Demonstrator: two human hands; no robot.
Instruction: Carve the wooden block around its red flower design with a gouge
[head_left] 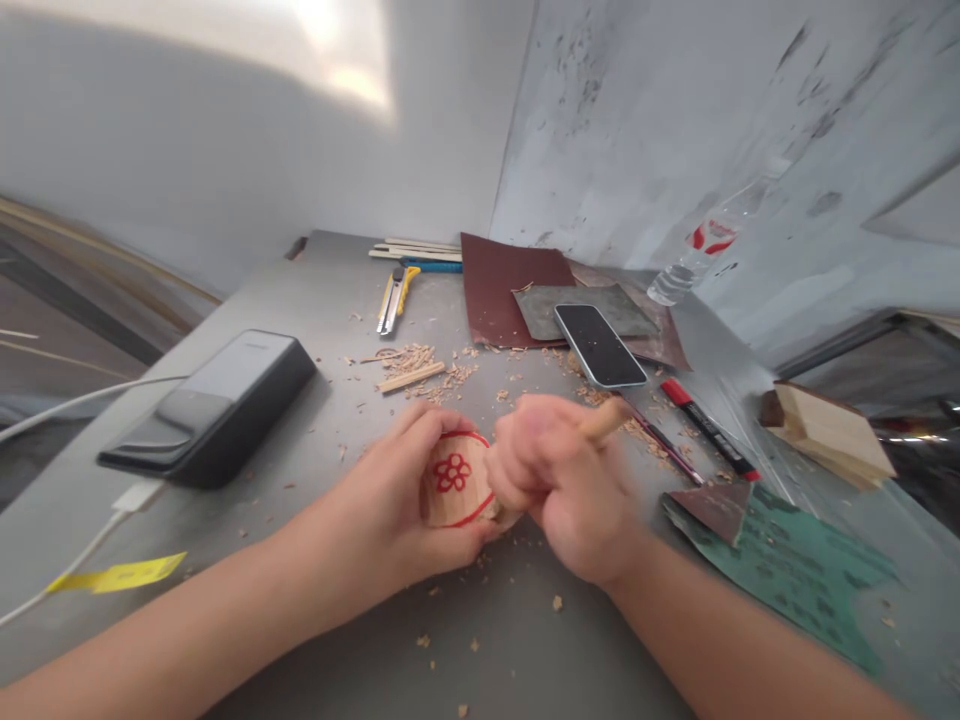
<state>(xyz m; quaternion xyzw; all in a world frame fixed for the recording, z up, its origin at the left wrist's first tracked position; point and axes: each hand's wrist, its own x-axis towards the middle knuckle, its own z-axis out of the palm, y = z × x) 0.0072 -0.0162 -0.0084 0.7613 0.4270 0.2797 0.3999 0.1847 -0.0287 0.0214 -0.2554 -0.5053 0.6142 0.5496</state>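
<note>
Head view: left hand (382,510) cups a red-flowered pale-wood disc (454,480); right hand (559,485) fists a wooden tool handle (604,420) braced at its three o'clock, blade apparently hidden.

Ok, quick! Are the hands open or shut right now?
Left hand: closed, holding a round wood piece.
Right hand: closed, gripping a wooden handle.
</note>
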